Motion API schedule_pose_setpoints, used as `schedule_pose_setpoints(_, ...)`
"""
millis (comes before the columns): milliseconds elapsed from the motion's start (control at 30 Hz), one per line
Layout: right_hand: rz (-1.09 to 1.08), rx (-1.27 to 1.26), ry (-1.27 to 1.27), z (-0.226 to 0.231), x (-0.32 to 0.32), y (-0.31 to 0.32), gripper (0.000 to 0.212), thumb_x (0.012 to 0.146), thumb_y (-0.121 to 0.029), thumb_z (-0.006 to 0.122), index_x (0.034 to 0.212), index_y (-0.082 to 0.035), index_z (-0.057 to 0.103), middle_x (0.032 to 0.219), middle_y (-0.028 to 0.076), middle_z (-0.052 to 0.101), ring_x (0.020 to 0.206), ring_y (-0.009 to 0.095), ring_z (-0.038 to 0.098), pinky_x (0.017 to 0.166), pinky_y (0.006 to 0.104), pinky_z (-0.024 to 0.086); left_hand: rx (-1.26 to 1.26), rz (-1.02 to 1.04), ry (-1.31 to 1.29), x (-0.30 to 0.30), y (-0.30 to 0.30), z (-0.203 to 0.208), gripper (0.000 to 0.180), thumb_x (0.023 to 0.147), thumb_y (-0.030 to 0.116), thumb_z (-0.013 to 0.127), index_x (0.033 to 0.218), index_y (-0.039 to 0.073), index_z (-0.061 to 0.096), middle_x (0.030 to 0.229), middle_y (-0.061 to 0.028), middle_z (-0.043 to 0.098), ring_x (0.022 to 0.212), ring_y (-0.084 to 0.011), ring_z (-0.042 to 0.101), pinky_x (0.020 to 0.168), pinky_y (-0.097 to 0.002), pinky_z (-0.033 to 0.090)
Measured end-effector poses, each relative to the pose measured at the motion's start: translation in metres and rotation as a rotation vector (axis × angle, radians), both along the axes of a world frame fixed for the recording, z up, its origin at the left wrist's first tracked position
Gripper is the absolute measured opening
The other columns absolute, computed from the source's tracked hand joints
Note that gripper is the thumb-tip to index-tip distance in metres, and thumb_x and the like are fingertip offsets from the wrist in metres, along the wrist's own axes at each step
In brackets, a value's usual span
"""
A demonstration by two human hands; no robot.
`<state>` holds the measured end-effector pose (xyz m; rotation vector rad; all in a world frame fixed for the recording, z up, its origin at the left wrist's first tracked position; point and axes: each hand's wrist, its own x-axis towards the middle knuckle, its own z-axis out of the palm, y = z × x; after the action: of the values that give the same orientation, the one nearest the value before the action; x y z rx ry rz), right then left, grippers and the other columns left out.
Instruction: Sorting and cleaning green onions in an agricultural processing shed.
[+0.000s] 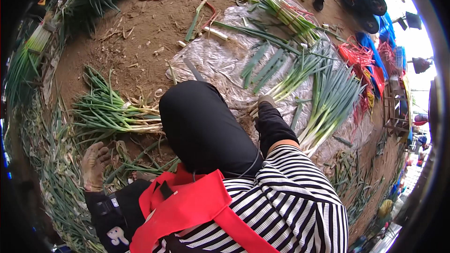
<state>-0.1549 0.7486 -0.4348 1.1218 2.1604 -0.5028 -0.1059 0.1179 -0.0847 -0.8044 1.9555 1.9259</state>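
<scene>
My right hand (265, 100), in a dirty glove, is closed around the pale root ends of some green onions (295, 77), whose leaves fan toward the far right. Just right of it, a larger bunch of green onions (321, 112) lies on the crumpled plastic sheet (211, 54). My left hand (95, 161), also gloved and dirty, is held out at the left with its fingers apart and nothing in them. Beyond it another heap of green onions (110, 112) rests on the soil, roots toward my knee. Past my knee is a grey blade-like strip (193, 69), partly hidden.
A tied bunch of green onions (290, 16) lies on the sheet's far side. Red strings (358, 56) pile up at the right. Leaf scraps (61, 178) cover the ground at the left. Another person's feet (319, 1) stand at the far edge beside blue covering (363, 0).
</scene>
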Motion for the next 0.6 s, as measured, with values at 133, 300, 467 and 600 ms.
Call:
schedule_pose_setpoints(133, 0.56, 0.094, -0.065, -0.001, -0.001, -0.001, 0.03, 0.084, -0.027, 0.056, 0.103, -0.007, 0.068, 0.105, 0.015, 0.065, 0.101, 0.03, 0.062, 0.084, 0.0385, 0.05, -0.079, 0.037, -0.054, 0.005, -0.002, -0.005, 0.037, 0.092, 0.03, 0.056, 0.115, 0.001, 0.052, 0.087, -0.004, 0.06, 0.073, -0.0124, 0.058, 0.064, -0.025, 0.049)
schedule_pose_setpoints(300, 0.088, -0.31, 0.232, 0.019, 0.013, 0.015, 0.02, 0.087, -0.023, 0.051, 0.078, -0.008, 0.06, 0.072, 0.007, 0.058, 0.061, 0.022, 0.055, 0.053, 0.034, 0.045, -0.101, -0.047, -0.056, 0.0, -0.001, -0.012, 0.038, 0.093, 0.032, 0.055, 0.114, 0.001, 0.053, 0.088, -0.0045, 0.06, 0.072, -0.012, 0.058, 0.063, -0.0246, 0.048)
schedule_pose_setpoints(467, -0.845, -0.72, 0.491, 0.033, 0.016, 0.006, 0.025, 0.087, -0.029, 0.05, 0.066, -0.014, 0.047, 0.053, -0.002, 0.042, 0.037, 0.013, 0.036, 0.035, 0.0265, 0.031, -0.091, -0.022, -0.051, 0.008, 0.007, -0.006, 0.037, 0.093, 0.031, 0.055, 0.113, 0.001, 0.053, 0.089, -0.0055, 0.059, 0.072, -0.0117, 0.057, 0.063, -0.0238, 0.046)
schedule_pose_setpoints(600, -0.659, -0.943, 0.873, -0.006, 0.013, 0.072, 0.026, 0.085, -0.031, 0.052, 0.064, -0.018, 0.045, 0.051, -0.003, 0.041, 0.04, 0.014, 0.039, 0.038, 0.0283, 0.032, 0.079, -0.027, 0.083, -0.004, 0.012, 0.014, 0.033, 0.094, 0.027, 0.054, 0.113, 0.0, 0.053, 0.089, -0.0071, 0.059, 0.074, -0.0134, 0.057, 0.065, -0.0253, 0.047)
